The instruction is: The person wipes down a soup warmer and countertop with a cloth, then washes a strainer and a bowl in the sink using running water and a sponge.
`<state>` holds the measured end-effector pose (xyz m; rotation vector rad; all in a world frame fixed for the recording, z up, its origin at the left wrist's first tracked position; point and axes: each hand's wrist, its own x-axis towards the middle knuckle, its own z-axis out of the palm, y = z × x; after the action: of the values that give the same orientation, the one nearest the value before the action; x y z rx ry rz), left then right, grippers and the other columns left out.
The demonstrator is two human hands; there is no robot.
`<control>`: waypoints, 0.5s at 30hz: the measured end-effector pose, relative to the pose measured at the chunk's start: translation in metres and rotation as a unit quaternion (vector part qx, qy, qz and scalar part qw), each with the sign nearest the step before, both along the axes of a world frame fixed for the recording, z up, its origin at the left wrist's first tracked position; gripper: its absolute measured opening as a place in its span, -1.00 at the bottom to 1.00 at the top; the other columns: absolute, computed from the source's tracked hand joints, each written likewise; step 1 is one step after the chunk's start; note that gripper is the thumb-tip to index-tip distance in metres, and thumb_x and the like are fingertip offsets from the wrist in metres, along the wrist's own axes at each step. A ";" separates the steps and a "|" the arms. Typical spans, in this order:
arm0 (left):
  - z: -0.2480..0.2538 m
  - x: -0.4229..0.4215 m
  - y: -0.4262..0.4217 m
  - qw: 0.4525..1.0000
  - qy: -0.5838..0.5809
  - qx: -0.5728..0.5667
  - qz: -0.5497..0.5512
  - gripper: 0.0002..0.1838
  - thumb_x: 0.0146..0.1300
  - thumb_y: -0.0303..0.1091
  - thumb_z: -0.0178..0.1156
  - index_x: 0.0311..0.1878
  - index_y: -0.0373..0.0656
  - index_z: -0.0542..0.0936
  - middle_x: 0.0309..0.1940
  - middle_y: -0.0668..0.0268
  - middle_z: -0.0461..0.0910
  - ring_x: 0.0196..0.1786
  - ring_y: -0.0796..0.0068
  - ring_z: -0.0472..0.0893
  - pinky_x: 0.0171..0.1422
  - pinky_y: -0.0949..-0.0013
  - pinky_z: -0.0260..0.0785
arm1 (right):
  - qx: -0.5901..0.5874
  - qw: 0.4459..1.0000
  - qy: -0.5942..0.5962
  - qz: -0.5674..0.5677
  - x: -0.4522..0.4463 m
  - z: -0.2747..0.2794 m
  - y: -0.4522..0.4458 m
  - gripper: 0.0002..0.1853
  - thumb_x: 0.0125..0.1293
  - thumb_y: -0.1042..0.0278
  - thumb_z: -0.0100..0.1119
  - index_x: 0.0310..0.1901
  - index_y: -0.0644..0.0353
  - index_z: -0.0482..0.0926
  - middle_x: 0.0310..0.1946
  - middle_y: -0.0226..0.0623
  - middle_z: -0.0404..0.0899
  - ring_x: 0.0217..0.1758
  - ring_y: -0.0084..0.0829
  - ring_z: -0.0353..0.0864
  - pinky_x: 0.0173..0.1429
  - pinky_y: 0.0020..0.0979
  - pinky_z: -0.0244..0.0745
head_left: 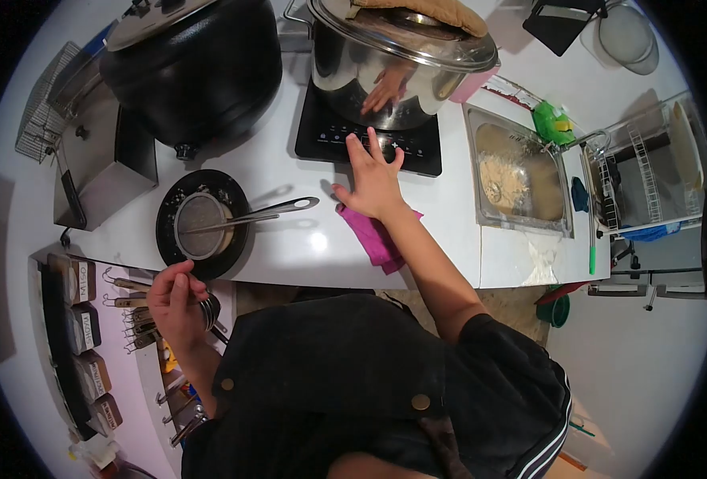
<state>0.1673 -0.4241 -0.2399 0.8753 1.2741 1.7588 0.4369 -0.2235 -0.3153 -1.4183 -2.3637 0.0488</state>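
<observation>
My right hand [376, 177] reaches forward with its fingers spread, fingertips at the control panel of a black induction cooker [312, 132]. On the cooker stands a large steel pot [345, 76], its lid topped by a folded brown cloth [429, 12]. A magenta cloth [372, 239] lies under my right wrist. My left hand [176, 302] is held low at the counter's front edge, fingers curled against the thumb; whether anything is between them is hidden. Dark, curved metal pieces [210, 310] show beside it. Just beyond, a round mesh strainer [198, 217] rests on a black bowl [166, 215].
A big black pot [198, 72] stands at the back left, near a steel box [110, 172]. To the right is a sink [541, 180] with a dish rack [645, 172] past it. Utensils [134, 311] hang by labelled containers [82, 327] at lower left.
</observation>
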 end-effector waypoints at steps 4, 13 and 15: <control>-0.004 -0.002 -0.001 1.000 0.014 -0.001 -0.015 -0.79 0.22 -0.43 0.05 -0.15 -0.36 0.51 -0.56 0.29 0.49 -0.55 0.61 0.44 -0.42 0.62 0.29 | -0.013 1.000 0.016 -0.001 -0.003 0.003 0.001 -0.10 -0.13 0.01 0.20 0.24 0.28 0.11 0.26 -0.18 0.15 0.41 -0.15 -0.10 0.14 0.34 -0.17; -0.006 -0.010 -0.004 1.000 -0.006 -0.003 0.006 -0.80 0.23 -0.45 0.02 -0.14 -0.35 0.51 -0.55 0.30 0.49 -0.54 0.63 0.44 -0.44 0.63 0.30 | -0.037 0.997 0.060 0.000 0.000 0.003 -0.006 -0.12 -0.11 0.06 0.20 0.27 0.21 0.09 0.18 -0.12 0.26 0.42 -0.15 -0.14 0.16 0.30 -0.28; -0.007 -0.012 -0.006 1.000 -0.008 -0.008 0.020 -0.80 0.23 -0.45 0.02 -0.14 -0.35 0.51 -0.55 0.30 0.49 -0.54 0.63 0.43 -0.44 0.63 0.30 | -0.038 0.996 0.075 -0.010 0.006 0.005 -0.012 -0.11 -0.12 0.07 0.21 0.27 0.20 0.09 0.17 -0.11 0.28 0.42 -0.14 -0.15 0.17 0.29 -0.30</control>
<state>0.1556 -0.4299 -0.2465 0.8299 1.3019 1.7805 0.4429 -0.2359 -0.3101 -1.4210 -2.2458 0.2326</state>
